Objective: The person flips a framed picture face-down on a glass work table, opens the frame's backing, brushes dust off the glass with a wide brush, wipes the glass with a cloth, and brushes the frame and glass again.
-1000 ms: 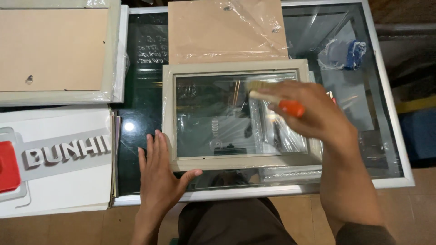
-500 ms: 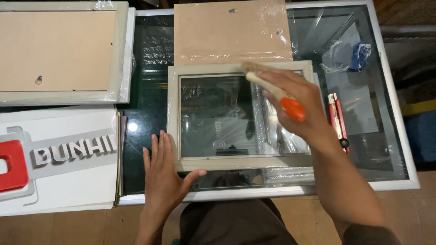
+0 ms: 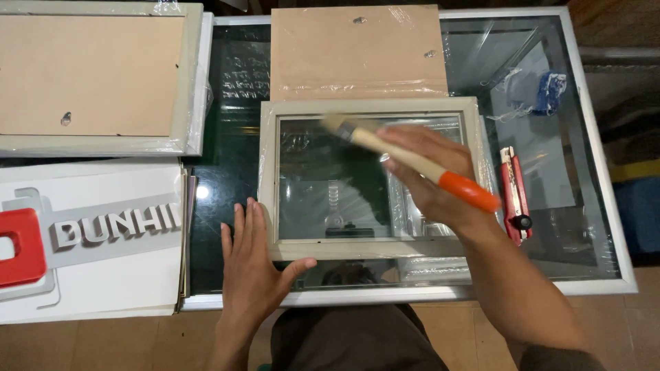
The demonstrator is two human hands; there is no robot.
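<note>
Your right hand (image 3: 430,182) is closed around a flat paintbrush with a pale wooden handle and an orange end (image 3: 405,159). Its long line runs from 10 o'clock, where the soft bristles are, down to 4 o'clock, where the orange tip is. The brush is over the shiny glass of a pale grey rectangular picture frame (image 3: 371,182). Your left hand (image 3: 258,264) lies open and flat, pressing the frame's 7 o'clock corner. A red box cutter (image 3: 515,192) lies at 3 o'clock of the frame.

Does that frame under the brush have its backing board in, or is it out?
Out. The frame shows only see-through glass; a brown board lies separately behind it.
</note>
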